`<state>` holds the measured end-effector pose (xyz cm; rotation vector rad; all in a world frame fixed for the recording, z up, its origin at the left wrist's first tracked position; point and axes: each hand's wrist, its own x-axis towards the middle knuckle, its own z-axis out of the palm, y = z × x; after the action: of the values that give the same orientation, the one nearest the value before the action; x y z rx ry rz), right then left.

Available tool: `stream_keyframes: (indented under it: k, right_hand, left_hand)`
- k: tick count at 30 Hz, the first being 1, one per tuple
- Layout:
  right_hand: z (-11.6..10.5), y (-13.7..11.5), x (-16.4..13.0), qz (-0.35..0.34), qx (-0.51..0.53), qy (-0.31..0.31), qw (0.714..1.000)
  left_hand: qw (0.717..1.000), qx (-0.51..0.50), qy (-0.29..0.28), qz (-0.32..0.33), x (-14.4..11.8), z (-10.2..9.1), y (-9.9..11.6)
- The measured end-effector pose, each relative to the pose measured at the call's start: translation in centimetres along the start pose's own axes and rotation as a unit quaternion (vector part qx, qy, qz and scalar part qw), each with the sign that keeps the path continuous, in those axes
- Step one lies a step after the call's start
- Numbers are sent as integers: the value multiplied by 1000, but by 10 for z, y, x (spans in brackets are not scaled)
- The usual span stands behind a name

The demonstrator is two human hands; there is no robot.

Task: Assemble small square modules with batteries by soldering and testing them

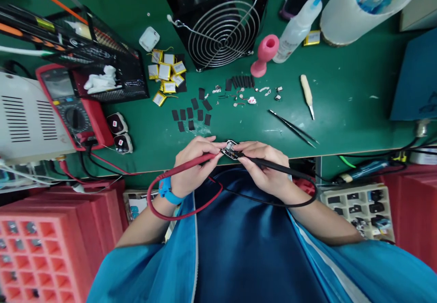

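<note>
Gripping a red probe [191, 164], the left hand [193, 166] meets the right hand [264, 168], closed on a black probe [269, 166], at a small component [231, 149] at frame centre, on the green mat's [341, 93] near edge. Beyond lie tweezers [293, 128], upper left a red multimeter [70, 107].

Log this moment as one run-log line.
left hand: holds red probe | right hand: holds black probe | both tips on small part | multimeter at left

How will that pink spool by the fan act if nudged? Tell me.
The pink spool stands upright on a flared base, so it probably tips rather than slides. Its round body would likely roll toward the white bottle once down.
</note>
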<state>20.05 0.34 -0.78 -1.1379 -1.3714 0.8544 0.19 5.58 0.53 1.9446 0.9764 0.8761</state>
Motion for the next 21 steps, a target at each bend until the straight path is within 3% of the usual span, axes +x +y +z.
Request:
stream_keyframes:
  k: [21]
  right_hand:
    - [-2,3,0,-25,-7,-12,1000]
  left_hand:
    - [999,-2,11,31,-2,2,-2]
